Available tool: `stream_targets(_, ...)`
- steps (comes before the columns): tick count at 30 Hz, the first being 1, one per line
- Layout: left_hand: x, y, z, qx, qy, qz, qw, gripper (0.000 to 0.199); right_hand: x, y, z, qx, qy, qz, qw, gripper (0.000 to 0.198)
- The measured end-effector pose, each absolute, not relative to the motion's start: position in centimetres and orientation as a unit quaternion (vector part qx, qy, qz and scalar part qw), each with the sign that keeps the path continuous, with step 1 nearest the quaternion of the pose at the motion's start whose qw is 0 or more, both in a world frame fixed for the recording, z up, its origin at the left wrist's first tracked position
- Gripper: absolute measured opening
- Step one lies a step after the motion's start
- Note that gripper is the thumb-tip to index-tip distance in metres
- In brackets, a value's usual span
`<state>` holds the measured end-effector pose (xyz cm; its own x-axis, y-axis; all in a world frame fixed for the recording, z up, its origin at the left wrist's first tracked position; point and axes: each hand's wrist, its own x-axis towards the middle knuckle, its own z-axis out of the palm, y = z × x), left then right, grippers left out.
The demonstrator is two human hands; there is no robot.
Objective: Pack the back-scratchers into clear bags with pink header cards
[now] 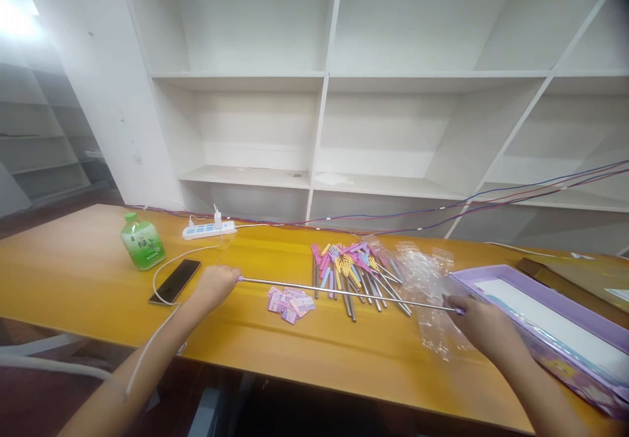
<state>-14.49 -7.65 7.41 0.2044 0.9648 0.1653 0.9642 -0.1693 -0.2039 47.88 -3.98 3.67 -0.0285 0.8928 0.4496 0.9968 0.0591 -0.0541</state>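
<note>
A telescopic back scratcher (344, 292), its thin metal rod drawn out long, stretches between my two hands above the table. My left hand (216, 287) is closed around its left end, where a bit of purple shows. The other end, also purple, is in the closed fingers of my right hand (476, 322). Behind the rod lies a pile of back scratchers (351, 270) with pink, yellow, blue and purple hand-shaped heads and metal rods. Small pink-purple printed cards (289, 303) lie in a loose heap just left of the pile.
Clear plastic bags (427, 286) lie beside a purple tray (472, 273) at right, with cardboard (574, 280) behind. On the left are a phone (175, 281), a white cable, a green bottle (142, 242) and a power strip (209, 228). White shelves (250, 83) rise behind.
</note>
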Motion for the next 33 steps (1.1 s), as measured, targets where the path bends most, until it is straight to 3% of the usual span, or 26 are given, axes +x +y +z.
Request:
stream_targets(5, -2.5, -6.1, 8.5, -0.79, -0.61, 0.017, 0.054, 0.022, 31.3, -4.2, 7.1, -0.634, -0.761, -0.056, 0.124, 0.03)
stream_targets(9, 3.1, -5.6, 8.1, -0.797, -0.601, 0.028, 0.044, 0.021, 21.3, -4.7, 5.8, -0.593, -0.795, -0.043, 0.117, 0.025)
stream_targets(21, 2.3, -6.2, 5.9, -0.803, -0.594, 0.034, 0.024, 0.009, 22.4, -5.4, 4.5, -0.577, -0.808, -0.037, 0.114, 0.017)
stream_targets(33, 1.6, -6.6, 5.2, -0.816, -0.576, -0.006, 0.044, 0.018, 23.0, -5.1, 4.2, -0.58, -0.805, -0.025, 0.119, 0.017)
